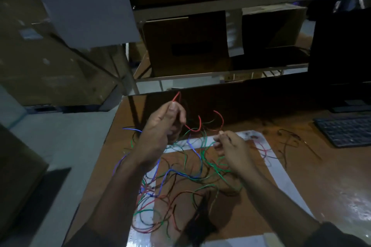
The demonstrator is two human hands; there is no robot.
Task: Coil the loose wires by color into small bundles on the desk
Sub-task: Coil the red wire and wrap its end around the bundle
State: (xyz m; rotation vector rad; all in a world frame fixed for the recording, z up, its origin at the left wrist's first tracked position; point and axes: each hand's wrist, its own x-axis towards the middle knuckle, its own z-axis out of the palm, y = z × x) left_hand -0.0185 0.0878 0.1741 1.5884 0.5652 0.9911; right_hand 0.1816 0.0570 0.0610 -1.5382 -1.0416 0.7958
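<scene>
Looking down from the head camera, the person is holding both hands up over the brown tabletop [301,182]. The left hand [160,126] is curling its fingers around a red wire [195,129], with the wire's tip poking up above the thumb and forefinger. From under that hand the red wire is looping across in the air to the right hand [230,146], which is pinching it between its fingertips, close beside the left.

Beneath the hands the rest of the loose wires [180,186] are lying in a tangled heap on the tabletop: green, blue, red and dark strands crossing over each other, some spilling over the left edge. The heap is sprawling across a white taped outline [281,174] stuck to the surface. A few dark wires [289,140] are lying apart to the right, near a black keyboard [347,128]. Behind the tabletop, shelves are carrying cardboard boxes [186,44], and the room is dim and a little blurred.
</scene>
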